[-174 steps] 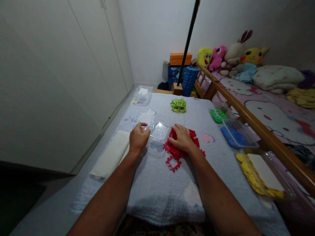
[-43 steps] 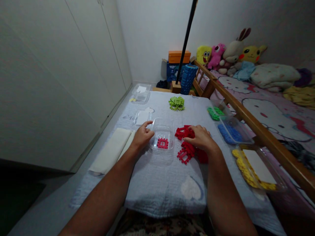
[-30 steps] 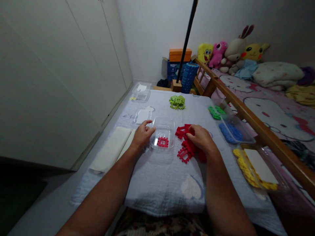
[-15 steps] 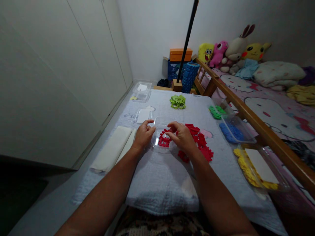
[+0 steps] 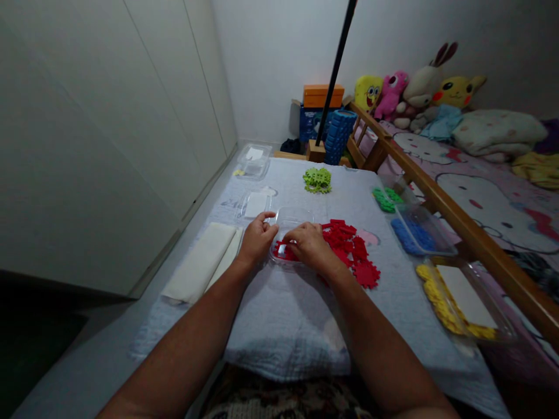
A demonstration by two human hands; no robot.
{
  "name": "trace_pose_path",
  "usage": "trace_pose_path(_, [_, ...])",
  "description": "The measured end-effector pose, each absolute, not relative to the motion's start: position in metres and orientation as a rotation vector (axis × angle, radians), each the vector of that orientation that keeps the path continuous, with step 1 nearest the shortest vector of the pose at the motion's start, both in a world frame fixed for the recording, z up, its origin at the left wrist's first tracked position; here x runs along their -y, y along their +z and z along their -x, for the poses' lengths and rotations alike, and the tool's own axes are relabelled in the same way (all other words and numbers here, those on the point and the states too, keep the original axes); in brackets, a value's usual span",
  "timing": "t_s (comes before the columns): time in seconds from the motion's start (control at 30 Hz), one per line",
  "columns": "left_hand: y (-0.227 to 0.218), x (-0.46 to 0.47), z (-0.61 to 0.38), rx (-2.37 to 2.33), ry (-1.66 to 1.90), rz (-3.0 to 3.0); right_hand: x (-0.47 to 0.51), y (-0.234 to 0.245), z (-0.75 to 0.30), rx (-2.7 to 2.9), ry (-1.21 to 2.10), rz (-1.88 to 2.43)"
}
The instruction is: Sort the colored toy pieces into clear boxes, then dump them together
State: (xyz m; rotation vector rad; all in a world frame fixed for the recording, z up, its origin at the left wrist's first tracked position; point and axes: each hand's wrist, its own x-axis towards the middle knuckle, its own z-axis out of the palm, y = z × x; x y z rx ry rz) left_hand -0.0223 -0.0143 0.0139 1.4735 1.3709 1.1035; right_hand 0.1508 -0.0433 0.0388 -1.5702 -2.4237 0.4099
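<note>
Watching, I saw the right hand (image 5: 307,241) bunched over red pieces (image 5: 283,250) inside the clear box (image 5: 295,213), its hold unclear; the left hand (image 5: 257,238), loosely spread, was at the box's left side; a red pile (image 5: 345,238) lay right

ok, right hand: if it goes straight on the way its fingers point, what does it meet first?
Most likely the red pieces inside the clear container; the right hand points down and leftward into it. Depth is unclear, so it may already touch one.
</note>
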Motion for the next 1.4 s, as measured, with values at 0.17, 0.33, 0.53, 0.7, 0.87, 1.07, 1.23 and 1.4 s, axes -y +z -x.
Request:
trace_pose_path(0.17, [0.013, 0.014, 0.022, -1.374, 1.1, -1.468, 0.043, 0.039, -0.16, 2.341, 0.431, 1.474])
trace_pose_path(0.33, [0.011, 0.013, 0.022, -1.379, 1.098, -1.444, 0.038, 0.043, -0.207, 2.0, 0.336, 1.635])
trace_pose_path(0.53, [0.01, 0.013, 0.022, -1.374, 1.105, -1.455, 0.042, 0.04, -0.262, 1.888, 0.281, 2.051])
trace_pose_path(0.7, [0.01, 0.013, 0.022, -1.373, 1.109, -1.456, 0.05, 0.041, -0.258, 2.017, 0.25, 2.241])
trace_pose_path(0.87, [0.01, 0.013, 0.022, -1.382, 1.112, -1.434, 0.045, 0.039, -0.254, 2.086, 0.299, 2.189])
trace_pose_path(1.07, [0.006, 0.012, 0.023, -1.37, 1.13, -1.438, 0.043, 0.032, -0.252, 2.016, 0.423, 2.078])
trace_pose_path(1.23, [0.006, 0.012, 0.024, -1.372, 1.125, -1.458, 0.046, 0.039, -0.252, 1.968, 0.451, 2.053])
trace_pose_path(1.4, [0.007, 0.013, 0.023, -1.366, 1.134, -1.456, 0.06, 0.053, -0.26, 2.045, 0.538, 1.995])
